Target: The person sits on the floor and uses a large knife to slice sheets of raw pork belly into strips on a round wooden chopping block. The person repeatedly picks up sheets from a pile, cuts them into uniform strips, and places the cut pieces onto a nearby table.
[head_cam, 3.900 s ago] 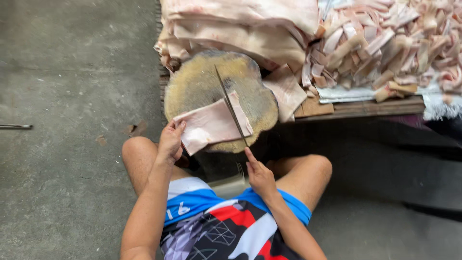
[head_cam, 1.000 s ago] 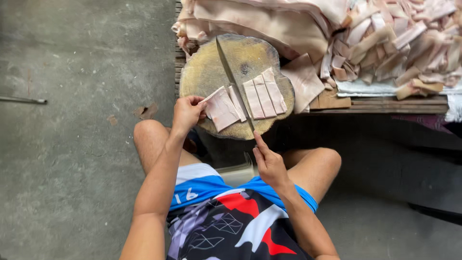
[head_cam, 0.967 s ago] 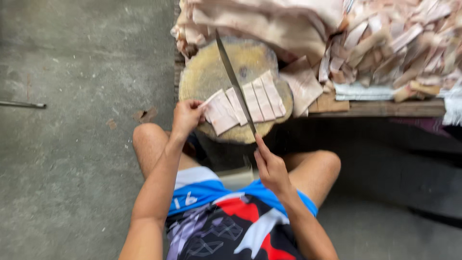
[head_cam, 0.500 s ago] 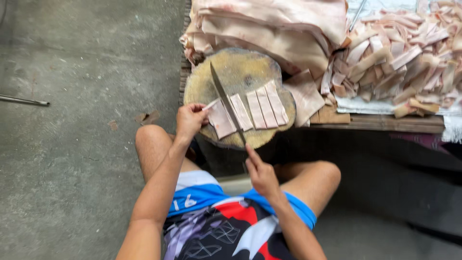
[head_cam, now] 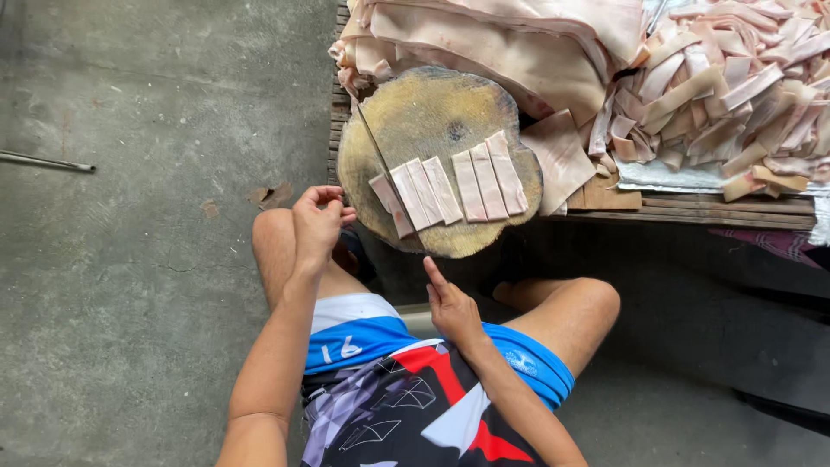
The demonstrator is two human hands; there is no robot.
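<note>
A round wooden chopping block (head_cam: pixel 432 108) carries several pale pink strips of pork skin (head_cam: pixel 450 186) laid side by side. A long thin knife (head_cam: pixel 380 164) lies slanted along the left side of the strips. My right hand (head_cam: pixel 450 303) is at the knife's near end below the block, closed on the handle with the forefinger stretched toward the blade. My left hand (head_cam: pixel 316 220) hovers off the block's left edge above my knee, its fingers curled with nothing seen in them.
Large pale skin sheets (head_cam: pixel 501 43) are stacked behind the block on a low wooden platform (head_cam: pixel 718 207). A heap of cut strips (head_cam: pixel 735 95) lies at the right. A loose sheet (head_cam: pixel 562 156) rests beside the block. A metal rod (head_cam: pixel 43 162) lies on the concrete floor at left.
The sheet under my left hand has been cut into more strips. The knife has shifted left across the block, and my left hand has pulled off the meat toward my knee.
</note>
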